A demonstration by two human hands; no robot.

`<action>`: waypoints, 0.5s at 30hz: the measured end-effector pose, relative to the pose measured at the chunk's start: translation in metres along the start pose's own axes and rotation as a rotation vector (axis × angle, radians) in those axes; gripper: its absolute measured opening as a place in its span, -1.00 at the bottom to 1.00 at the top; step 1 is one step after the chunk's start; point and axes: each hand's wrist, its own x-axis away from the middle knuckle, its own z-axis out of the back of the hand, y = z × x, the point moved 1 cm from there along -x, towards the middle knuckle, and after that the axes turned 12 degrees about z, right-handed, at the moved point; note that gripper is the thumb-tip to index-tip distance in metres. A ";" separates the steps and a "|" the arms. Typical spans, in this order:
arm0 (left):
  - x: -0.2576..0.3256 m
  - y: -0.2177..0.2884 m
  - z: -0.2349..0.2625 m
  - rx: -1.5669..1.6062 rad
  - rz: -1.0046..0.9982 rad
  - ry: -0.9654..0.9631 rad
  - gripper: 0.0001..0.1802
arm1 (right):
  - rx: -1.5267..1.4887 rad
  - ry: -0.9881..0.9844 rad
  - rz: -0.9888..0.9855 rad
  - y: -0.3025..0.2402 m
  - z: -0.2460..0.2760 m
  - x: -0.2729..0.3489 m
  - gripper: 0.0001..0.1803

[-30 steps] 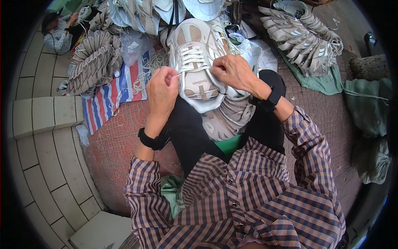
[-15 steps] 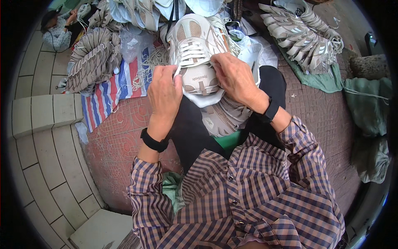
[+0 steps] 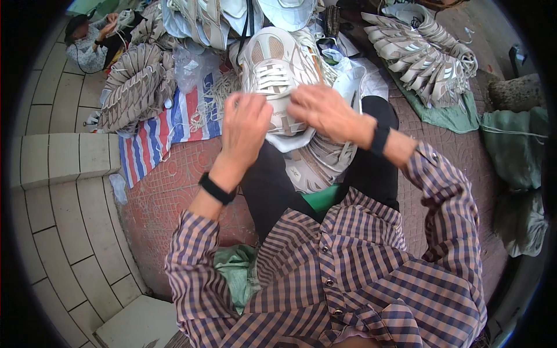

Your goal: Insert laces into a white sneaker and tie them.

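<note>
Beige sneaker (image 3: 268, 55) sits up by the knees (image 3: 380, 113) — left hand (image 3: 246, 129) and right hand (image 3: 329, 113) apart over its tongue (image 3: 285, 124), can't tell if they're pinching laces (image 3: 271, 80). Small logo (image 3: 295, 172) on the shoe (image 3: 308, 178) below.

A crumpled clear plastic bag (image 3: 194, 66) lies beside a red, white and blue striped sheet (image 3: 142, 148), with a pale tiled step (image 3: 64, 159) at left, a green sack (image 3: 512, 153) at far right and another person (image 3: 87, 51) at upper left.
</note>
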 end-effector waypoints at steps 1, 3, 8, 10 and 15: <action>0.010 0.005 0.005 0.144 0.027 -0.068 -0.93 | -0.138 -0.018 -0.001 -0.013 0.003 0.011 -0.78; 0.044 0.024 0.017 0.399 0.053 -0.205 -0.93 | -0.339 -0.176 -0.042 -0.052 0.017 0.036 -0.80; 0.086 0.066 0.043 0.651 0.161 -0.451 -0.95 | -0.701 -0.512 -0.287 -0.085 0.015 0.052 -0.92; 0.051 0.047 0.036 0.578 0.279 -0.081 -0.96 | -0.679 -0.198 -0.499 -0.071 0.007 0.033 -0.89; -0.018 0.008 -0.001 0.241 0.391 0.076 -0.79 | -0.858 0.144 -0.920 -0.047 -0.010 -0.014 -0.72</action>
